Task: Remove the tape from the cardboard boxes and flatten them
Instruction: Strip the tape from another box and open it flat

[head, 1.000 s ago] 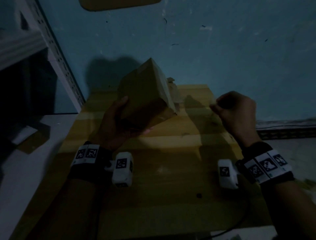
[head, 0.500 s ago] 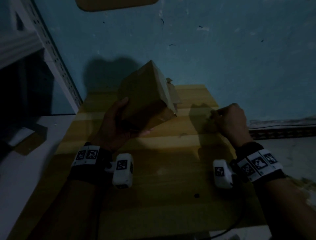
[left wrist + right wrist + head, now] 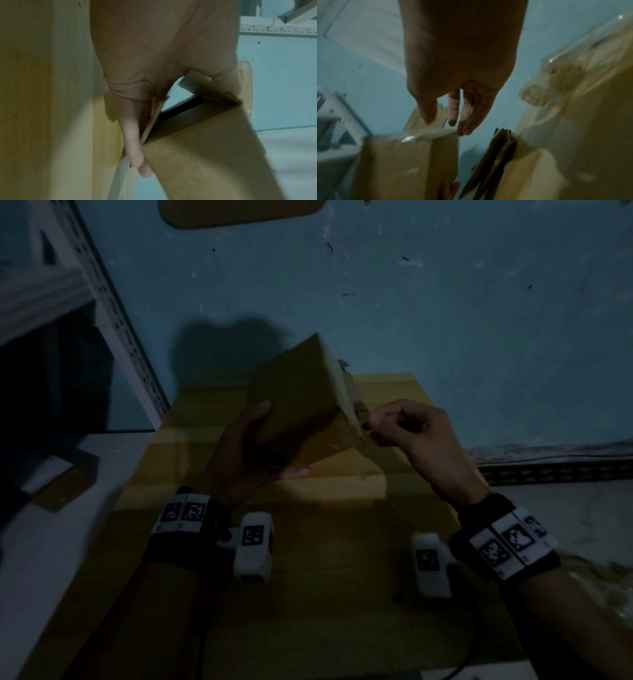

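Cardboard box (image 3: 301, 402) sits tilted above the wooden table (image 3: 342, 611), gripped from seven o'clock by the left hand (image 3: 245, 455). At its three o'clock corner, the right hand (image 3: 409, 428) pinches the tape (image 3: 363, 430).

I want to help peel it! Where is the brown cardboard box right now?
In the head view, the brown cardboard box is held tilted above the yellow wooden table, gripped by the left hand, with the right hand at its right corner.
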